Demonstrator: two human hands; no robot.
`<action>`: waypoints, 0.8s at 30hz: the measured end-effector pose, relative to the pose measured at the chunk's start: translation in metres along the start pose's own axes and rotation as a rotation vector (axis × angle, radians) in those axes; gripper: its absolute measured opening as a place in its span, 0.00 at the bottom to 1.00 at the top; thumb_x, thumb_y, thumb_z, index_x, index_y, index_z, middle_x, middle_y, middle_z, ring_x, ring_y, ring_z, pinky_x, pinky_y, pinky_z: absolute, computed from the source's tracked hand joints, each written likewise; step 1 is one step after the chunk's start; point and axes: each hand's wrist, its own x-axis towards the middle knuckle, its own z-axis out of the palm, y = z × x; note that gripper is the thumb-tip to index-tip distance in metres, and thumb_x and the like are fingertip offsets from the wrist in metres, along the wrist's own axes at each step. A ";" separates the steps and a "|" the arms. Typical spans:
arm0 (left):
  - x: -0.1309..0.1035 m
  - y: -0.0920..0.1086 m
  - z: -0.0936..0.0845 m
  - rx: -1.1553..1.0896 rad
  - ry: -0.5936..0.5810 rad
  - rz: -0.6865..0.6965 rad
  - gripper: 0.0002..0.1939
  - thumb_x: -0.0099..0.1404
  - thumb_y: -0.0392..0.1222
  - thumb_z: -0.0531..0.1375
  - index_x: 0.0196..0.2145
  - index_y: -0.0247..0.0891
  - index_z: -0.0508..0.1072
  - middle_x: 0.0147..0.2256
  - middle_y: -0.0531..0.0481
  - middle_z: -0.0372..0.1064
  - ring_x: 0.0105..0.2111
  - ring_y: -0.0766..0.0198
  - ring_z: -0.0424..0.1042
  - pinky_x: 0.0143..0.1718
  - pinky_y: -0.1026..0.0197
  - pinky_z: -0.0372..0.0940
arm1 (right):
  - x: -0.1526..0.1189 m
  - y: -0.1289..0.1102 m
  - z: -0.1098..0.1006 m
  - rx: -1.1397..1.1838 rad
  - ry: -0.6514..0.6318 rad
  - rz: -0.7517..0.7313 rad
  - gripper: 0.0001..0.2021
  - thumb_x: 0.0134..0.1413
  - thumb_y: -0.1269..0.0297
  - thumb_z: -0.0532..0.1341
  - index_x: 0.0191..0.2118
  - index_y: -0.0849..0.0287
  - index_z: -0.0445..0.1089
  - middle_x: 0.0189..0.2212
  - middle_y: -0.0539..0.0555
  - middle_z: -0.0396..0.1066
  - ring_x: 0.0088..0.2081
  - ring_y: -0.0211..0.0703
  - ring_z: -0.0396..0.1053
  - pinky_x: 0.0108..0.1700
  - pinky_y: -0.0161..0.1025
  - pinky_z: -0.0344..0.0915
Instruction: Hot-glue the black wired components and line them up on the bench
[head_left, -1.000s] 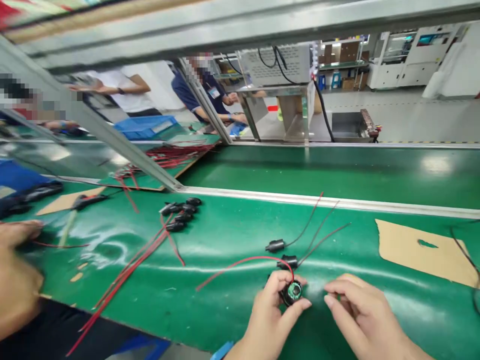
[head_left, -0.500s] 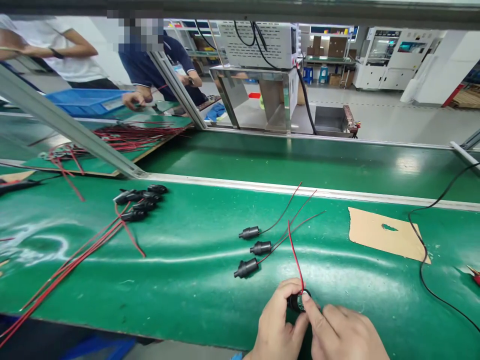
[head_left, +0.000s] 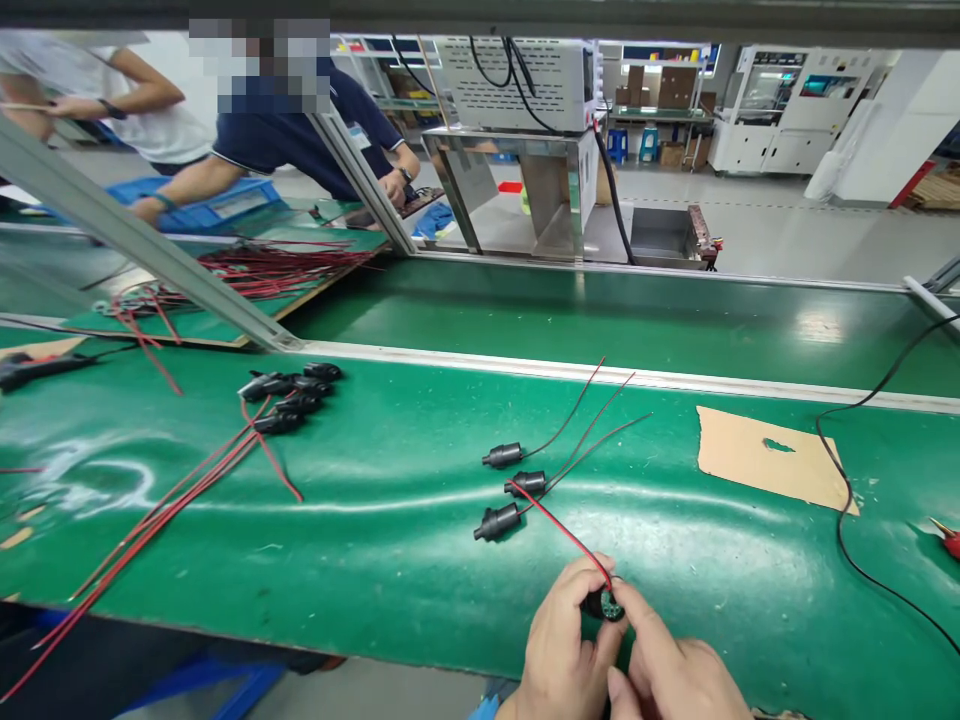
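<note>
My left hand (head_left: 566, 630) is closed around a short black cylindrical housing (head_left: 594, 603) near the table's front edge. At the housing's open end shows a small round green circuit board (head_left: 611, 604), with a red wire (head_left: 559, 525) rising from it to the upper left. My right hand (head_left: 671, 650) is closed at the same part, its index fingertip against the rim beside the board and its thumb lower down. My fingers hide most of the housing. Just beyond lie three similar black housings (head_left: 497, 522) with thin wires trailing to the upper right.
Left on the green table (head_left: 390, 590) is a cluster of black parts (head_left: 289, 400) with long red wires. Cardboard (head_left: 772, 460) and a black cable (head_left: 844, 500) lie right. Behind a metal frame, red-wired boards (head_left: 285, 272) are heaped near a blue bin (head_left: 240, 200); two people stand there.
The red wire has swung from nearly upright to leaning left. My right index finger has shifted from the board's face to the rim. A person behind has stretched an arm leftward over the blue bin.
</note>
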 end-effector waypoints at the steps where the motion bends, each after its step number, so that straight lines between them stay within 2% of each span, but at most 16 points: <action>1: -0.001 -0.001 0.001 -0.002 0.010 0.011 0.11 0.66 0.36 0.60 0.46 0.36 0.67 0.39 0.46 0.78 0.40 0.66 0.81 0.42 0.69 0.76 | -0.004 -0.002 0.006 0.014 -0.036 0.051 0.35 0.54 0.73 0.56 0.69 0.69 0.54 0.24 0.49 0.76 0.17 0.37 0.67 0.21 0.34 0.65; 3: -0.002 -0.003 0.002 -0.010 0.021 0.020 0.12 0.65 0.35 0.61 0.47 0.35 0.67 0.40 0.45 0.78 0.41 0.66 0.81 0.44 0.68 0.77 | -0.010 -0.007 0.015 0.048 -0.097 0.116 0.39 0.54 0.72 0.57 0.72 0.70 0.48 0.23 0.48 0.75 0.18 0.39 0.69 0.22 0.34 0.65; 5: -0.003 -0.004 0.003 -0.023 0.023 0.011 0.15 0.64 0.34 0.63 0.47 0.36 0.67 0.40 0.45 0.78 0.41 0.65 0.81 0.45 0.67 0.76 | -0.011 -0.009 0.017 0.103 -0.148 0.121 0.43 0.55 0.71 0.58 0.74 0.72 0.42 0.21 0.46 0.74 0.17 0.39 0.68 0.21 0.34 0.64; 7: -0.002 -0.003 0.002 -0.036 0.009 -0.023 0.15 0.63 0.35 0.64 0.47 0.36 0.66 0.40 0.46 0.78 0.41 0.66 0.81 0.44 0.68 0.76 | -0.009 -0.007 0.011 0.178 -0.175 0.057 0.45 0.55 0.72 0.58 0.74 0.73 0.35 0.19 0.44 0.73 0.16 0.37 0.67 0.20 0.32 0.63; 9: -0.002 -0.001 0.001 -0.038 -0.008 -0.071 0.14 0.64 0.35 0.63 0.46 0.37 0.66 0.40 0.47 0.77 0.40 0.67 0.80 0.43 0.68 0.76 | -0.006 -0.003 -0.001 0.191 -0.128 -0.036 0.44 0.57 0.73 0.57 0.74 0.72 0.33 0.20 0.43 0.73 0.15 0.35 0.66 0.19 0.30 0.62; 11: -0.002 0.001 0.000 -0.032 -0.015 -0.110 0.12 0.64 0.35 0.62 0.45 0.38 0.66 0.40 0.47 0.77 0.40 0.68 0.80 0.43 0.69 0.76 | -0.003 -0.001 -0.015 0.110 -0.007 -0.116 0.40 0.60 0.73 0.54 0.74 0.71 0.36 0.22 0.44 0.74 0.14 0.33 0.65 0.19 0.30 0.62; 13: -0.002 0.004 -0.001 -0.026 -0.016 -0.127 0.12 0.64 0.34 0.62 0.45 0.38 0.67 0.40 0.48 0.77 0.40 0.68 0.80 0.44 0.68 0.76 | 0.002 0.000 -0.026 -0.005 0.121 -0.159 0.35 0.62 0.71 0.51 0.73 0.70 0.43 0.23 0.47 0.75 0.15 0.33 0.65 0.19 0.30 0.63; 15: -0.001 0.006 -0.002 -0.027 -0.013 -0.130 0.12 0.64 0.34 0.62 0.45 0.38 0.67 0.39 0.48 0.76 0.40 0.68 0.80 0.44 0.68 0.76 | 0.006 -0.002 -0.032 -0.082 0.190 -0.191 0.31 0.64 0.70 0.50 0.71 0.70 0.50 0.23 0.49 0.74 0.16 0.34 0.67 0.19 0.30 0.63; 20: -0.003 0.009 -0.001 -0.046 -0.019 -0.109 0.11 0.64 0.35 0.63 0.43 0.37 0.68 0.39 0.48 0.76 0.40 0.68 0.80 0.43 0.68 0.76 | 0.009 -0.003 -0.029 -0.170 0.193 -0.222 0.27 0.63 0.70 0.51 0.66 0.71 0.59 0.23 0.51 0.74 0.18 0.35 0.69 0.20 0.30 0.62; 24: -0.008 0.007 -0.001 -0.029 -0.027 -0.087 0.10 0.64 0.35 0.63 0.44 0.37 0.69 0.40 0.47 0.76 0.40 0.66 0.80 0.42 0.66 0.77 | 0.002 0.002 -0.023 -0.171 0.096 -0.187 0.29 0.60 0.68 0.55 0.66 0.70 0.59 0.22 0.50 0.74 0.17 0.36 0.69 0.19 0.31 0.61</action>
